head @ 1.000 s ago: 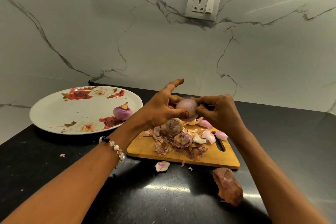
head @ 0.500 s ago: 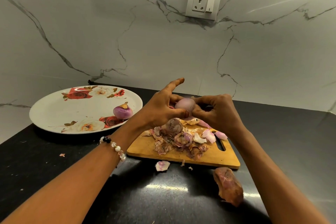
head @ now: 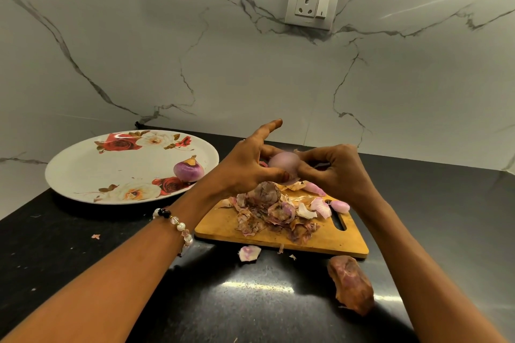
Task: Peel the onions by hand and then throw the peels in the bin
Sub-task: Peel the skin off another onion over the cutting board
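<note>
Head view: both hands (head: 250, 167) (head: 331, 170) grip onion (head: 282, 163) (fingers half hide it).

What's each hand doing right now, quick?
Left hand: grips the onion, index finger stretched out.
Right hand: fingers curled, pinching at the same onion's skin.

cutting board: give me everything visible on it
The cutting board is a light wooden slab with rounded corners and a dark slot handle near its right end. It lies flat on the black counter, right of the flowered plate, set at a slight angle. A heap of dry onion peels and some pale pink pieces cover its middle and far side; the near left part is bare. Both hands work above it without touching it.
</note>
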